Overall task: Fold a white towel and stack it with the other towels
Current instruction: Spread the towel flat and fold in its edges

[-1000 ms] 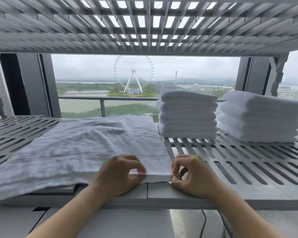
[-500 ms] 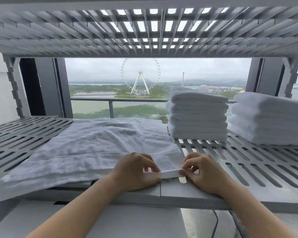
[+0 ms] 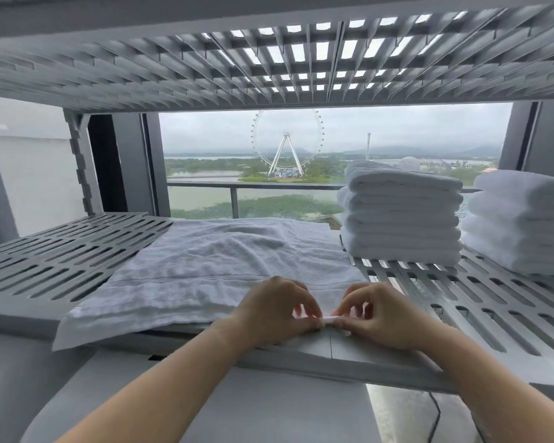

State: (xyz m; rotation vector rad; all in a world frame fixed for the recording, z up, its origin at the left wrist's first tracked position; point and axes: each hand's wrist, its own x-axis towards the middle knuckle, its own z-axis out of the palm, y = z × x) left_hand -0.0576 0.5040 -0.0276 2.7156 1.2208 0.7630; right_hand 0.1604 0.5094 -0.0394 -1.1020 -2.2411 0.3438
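A white towel (image 3: 224,270) lies spread flat on a grey slatted shelf (image 3: 61,260), wrinkled across its middle, with its near left corner hanging over the shelf's front edge. Both of the person's hands meet at the towel's near right corner, just at the front lip of the shelf. The left hand (image 3: 269,310) has its fingers (image 3: 303,303) curled and pinches the hem from the left. The right hand (image 3: 381,314) does the same from the right, its fingers (image 3: 349,297) bent onto the same small strip of cloth. The two sets of fingertips are almost touching. To the right of the spread towel, further back on the same shelf, stands a stack of folded towels (image 3: 400,219) just beside the towel's far right corner. A second stack (image 3: 522,225) sits near it at the frame's right edge. Another slatted shelf (image 3: 205,68) runs overhead. Behind the shelves, a window shows a Ferris wheel (image 3: 287,143) under grey sky.
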